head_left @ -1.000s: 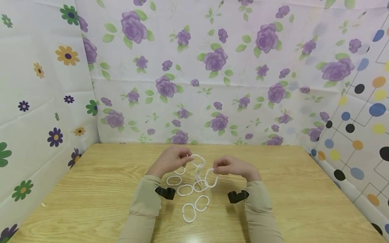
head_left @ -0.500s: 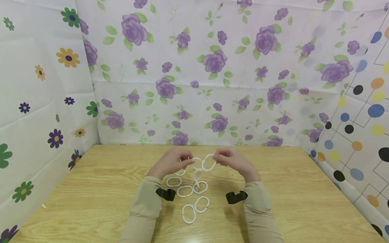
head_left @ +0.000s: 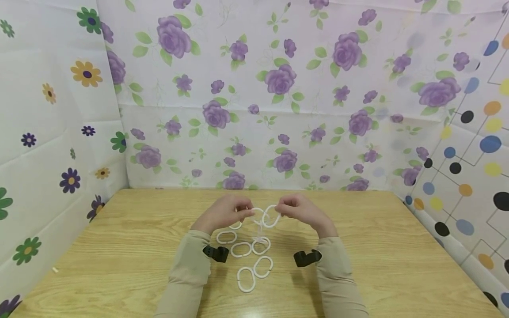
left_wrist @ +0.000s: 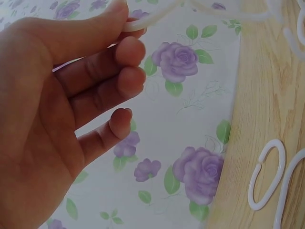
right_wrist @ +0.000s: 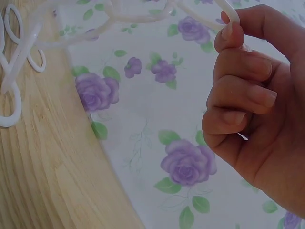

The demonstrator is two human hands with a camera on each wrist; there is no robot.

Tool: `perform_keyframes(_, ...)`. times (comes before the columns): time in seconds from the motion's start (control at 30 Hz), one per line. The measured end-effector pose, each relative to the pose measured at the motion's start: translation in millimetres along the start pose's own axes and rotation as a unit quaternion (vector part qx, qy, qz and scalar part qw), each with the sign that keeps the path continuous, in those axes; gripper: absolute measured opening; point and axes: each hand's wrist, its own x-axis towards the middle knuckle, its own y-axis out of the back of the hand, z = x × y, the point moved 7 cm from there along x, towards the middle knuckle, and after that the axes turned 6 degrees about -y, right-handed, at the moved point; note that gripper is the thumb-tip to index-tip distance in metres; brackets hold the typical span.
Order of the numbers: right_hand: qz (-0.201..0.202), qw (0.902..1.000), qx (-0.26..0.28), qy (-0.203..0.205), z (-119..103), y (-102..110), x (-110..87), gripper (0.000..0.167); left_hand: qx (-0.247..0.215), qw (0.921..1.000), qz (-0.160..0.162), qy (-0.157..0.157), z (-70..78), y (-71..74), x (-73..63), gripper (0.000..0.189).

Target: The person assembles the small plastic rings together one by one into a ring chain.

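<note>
My left hand pinches a white oval plastic chain link between thumb and index finger, other fingers loosely bent. From it several joined links hang toward the table. My right hand pinches another white link by its outer side; its other fingers are curled in. That link overlaps the left hand's link in the head view, both held above the table. In the right wrist view the pinched link runs up to the fingertips. Whether the two links are hooked together I cannot tell.
Several loose white links lie on the wooden table, among them a front link and a left one. A floral cloth hangs behind the table, with patterned cloths at both sides. Black wrist cameras sit on both sleeves.
My right hand has risen and moved inward with its link, from low beside the hanging chain up to the left hand's link. The left hand has stayed nearly still.
</note>
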Motion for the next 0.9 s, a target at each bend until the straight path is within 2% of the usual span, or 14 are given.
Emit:
perform_keyframes(0.33,0.012,0.9997,-0.006,-0.020,0.9,-1.7,1.8,0.033,0.009,0.9998,-0.009,-0.013,1.0,-0.8,0.5,0.015)
perform_keyframes(0.67,0.026,0.9992,-0.009,-0.028,-0.1,-1.5,3.1,0.029,0.011,0.9998,-0.013,-0.007,0.2,-0.7,0.7,0.015)
perform_keyframes(0.9,0.025,0.9996,-0.006,-0.012,-5.2,-3.5,4.3,0.034,-0.002,0.9998,-0.019,-0.012,0.0,-2.8,1.7,0.018)
